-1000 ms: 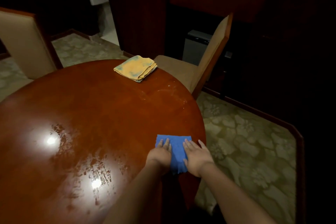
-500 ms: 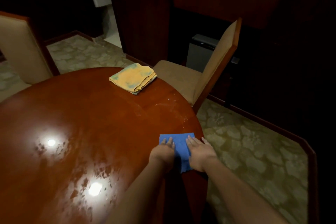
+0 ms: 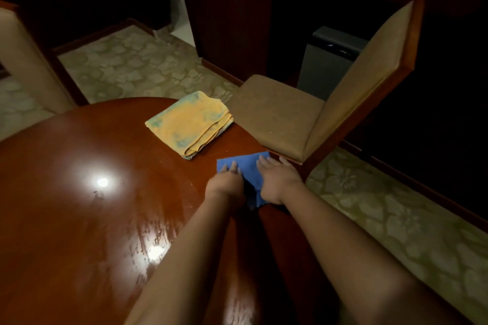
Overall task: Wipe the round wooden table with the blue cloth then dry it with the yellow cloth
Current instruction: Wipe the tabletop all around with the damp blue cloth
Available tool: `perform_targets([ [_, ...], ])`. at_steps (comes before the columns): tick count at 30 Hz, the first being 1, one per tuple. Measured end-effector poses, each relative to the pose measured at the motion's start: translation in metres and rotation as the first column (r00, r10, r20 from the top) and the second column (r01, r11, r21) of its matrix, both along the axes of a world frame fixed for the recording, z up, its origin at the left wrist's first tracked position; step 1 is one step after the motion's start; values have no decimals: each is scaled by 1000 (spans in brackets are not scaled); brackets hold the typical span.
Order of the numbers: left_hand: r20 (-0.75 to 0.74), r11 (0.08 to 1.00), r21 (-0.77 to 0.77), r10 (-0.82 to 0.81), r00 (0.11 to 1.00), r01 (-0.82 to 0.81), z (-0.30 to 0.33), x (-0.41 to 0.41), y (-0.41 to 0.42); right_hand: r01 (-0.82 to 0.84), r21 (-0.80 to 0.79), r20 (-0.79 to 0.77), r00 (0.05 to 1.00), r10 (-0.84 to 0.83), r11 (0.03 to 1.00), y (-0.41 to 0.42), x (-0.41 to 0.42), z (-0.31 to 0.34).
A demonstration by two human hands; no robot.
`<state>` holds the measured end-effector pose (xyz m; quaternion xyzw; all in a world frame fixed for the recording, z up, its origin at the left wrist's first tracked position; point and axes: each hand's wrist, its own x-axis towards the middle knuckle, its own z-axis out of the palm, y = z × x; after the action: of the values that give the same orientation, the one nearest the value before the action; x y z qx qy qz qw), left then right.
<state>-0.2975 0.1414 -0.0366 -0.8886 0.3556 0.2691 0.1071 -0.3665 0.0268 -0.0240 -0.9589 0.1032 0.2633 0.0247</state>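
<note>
Round wooden worktop (image 3: 79, 219) fills the lower left, glossy, with two lamp glares and streaky wet patches around them — reads as wiped but not dried. Patterned carpet (image 3: 383, 219) around it. One padded chair (image 3: 303, 119) is tucked at the far right edge, its seat touching or just overlapping the rim beside the hands; a second chair (image 3: 23, 60) sits at far left. Grey bin (image 3: 330, 60) behind the right chair.

Yellow cloth (image 3: 190, 125) lies folded on the far part of the worktop, near the rim, untouched, just beyond the blue one with a small gap.

Blue cloth (image 3: 248, 166) lies flat at the right rim of the worktop, its near end bunched between the wrists. Left hand (image 3: 228, 182) and right hand (image 3: 277, 179) both rest on it, palms down, fingers spread flat — pressing, not gripping.

Step in hand, as I judge it: the wet wipe along the right edge. To do it well, keep both palms flat with even pressure, follow the curve of the rim, overlap passes, and mind the chair seat. The patch under the yellow cloth likely needs a wipe too, so lift that cloth rather than pushing into it. Drying not started.
</note>
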Motion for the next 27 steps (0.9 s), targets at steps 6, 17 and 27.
perform_targets([
  [6, -3, 999, 0, 52, 999, -52, -1, 34, -11, -69, -15, -9, 998, 69, 998, -16, 42, 4],
  [17, -34, 1000, -15, 12, 999, -12, 5, -13, 31, -55, -13, -33, 998, 55, 998, 25, -17, 9],
  [27, -27, 999, 0, -33, 999, 33, -1, -108, 144, -19, 1, -35, 999, 19, 1000, 136, -114, 3],
])
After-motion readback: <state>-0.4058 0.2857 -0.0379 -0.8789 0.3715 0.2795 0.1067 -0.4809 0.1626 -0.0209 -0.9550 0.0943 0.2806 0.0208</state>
